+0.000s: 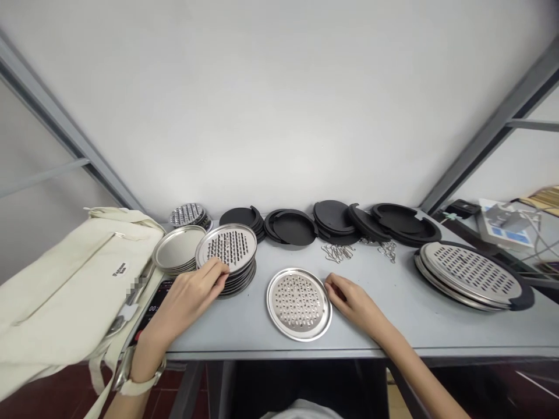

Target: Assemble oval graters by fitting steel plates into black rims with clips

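My left hand (192, 294) reaches to a stack of perforated steel discs (229, 256) and its fingers close on the near edge of the tilted top disc (226, 245). My right hand (351, 299) rests on the grey table (393, 314), fingertips touching the right rim of a single perforated steel disc (299, 303) that lies flat near the front edge. Its fingers are curled loosely and hold nothing that I can see.
A stack of plain steel plates (177, 249) and a cream bag (65, 285) sit at the left. Black round lids (332, 221) line the back. Small wire clips (338, 251) lie mid-table. Larger perforated trays (471, 273) stand at right, with boxes and cables beyond.
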A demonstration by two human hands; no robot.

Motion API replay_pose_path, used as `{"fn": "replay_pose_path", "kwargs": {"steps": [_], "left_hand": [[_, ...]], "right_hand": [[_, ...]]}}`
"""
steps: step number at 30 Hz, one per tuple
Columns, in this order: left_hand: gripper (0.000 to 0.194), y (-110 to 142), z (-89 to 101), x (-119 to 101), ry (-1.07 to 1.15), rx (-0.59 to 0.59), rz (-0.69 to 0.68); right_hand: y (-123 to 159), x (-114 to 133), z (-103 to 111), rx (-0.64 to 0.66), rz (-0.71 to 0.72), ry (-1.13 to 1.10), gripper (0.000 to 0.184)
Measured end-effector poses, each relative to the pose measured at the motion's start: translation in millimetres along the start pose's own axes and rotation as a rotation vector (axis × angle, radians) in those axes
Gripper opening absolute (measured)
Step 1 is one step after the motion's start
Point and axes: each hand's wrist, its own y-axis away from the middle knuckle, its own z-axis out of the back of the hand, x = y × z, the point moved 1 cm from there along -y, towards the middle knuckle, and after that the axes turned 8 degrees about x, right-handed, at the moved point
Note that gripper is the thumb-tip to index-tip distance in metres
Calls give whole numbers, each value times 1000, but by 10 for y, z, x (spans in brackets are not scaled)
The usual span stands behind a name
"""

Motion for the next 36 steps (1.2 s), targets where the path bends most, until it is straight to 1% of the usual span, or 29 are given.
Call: {"fn": "replay_pose_path", "kwargs": {"steps": [6, 9, 11, 15, 23, 25, 27, 29, 32, 34, 36], "left_hand": [[22, 39, 22, 34, 6, -143, 22], [22, 93, 44, 24, -8, -182, 22], [21, 129, 39, 29, -31, -177, 10], [20, 193, -1, 71, -102, -132, -31], [22, 365, 5, 83, -138, -123, -27], [20, 381, 30, 76, -153, -151, -18], [18, 375, 73, 57, -157, -210, -4], [17, 352, 133, -1, -136, -301, 6], [16, 315, 214, -206, -15, -488, 8], [13, 285, 219, -412, 151, -589, 23], [3, 230, 156, -625, 471, -652, 108]], "right_hand": [[10, -4, -1, -23, 50, 10, 18], [11, -1, -4, -35, 62, 1, 18], [9, -3, -8, -44, 61, -1, 19], [9, -12, -13, -55, 57, -1, 19], [19, 4, -3, -54, 60, -10, 20], [18, 5, -3, -55, 68, -9, 20], [16, 7, -2, -63, 75, -13, 20], [16, 11, 0, -74, 77, -20, 20], [27, 19, 5, -82, 74, -32, 20], [48, 21, 12, -112, 75, -41, 19], [80, 22, 27, -179, 86, -60, 17]]}}
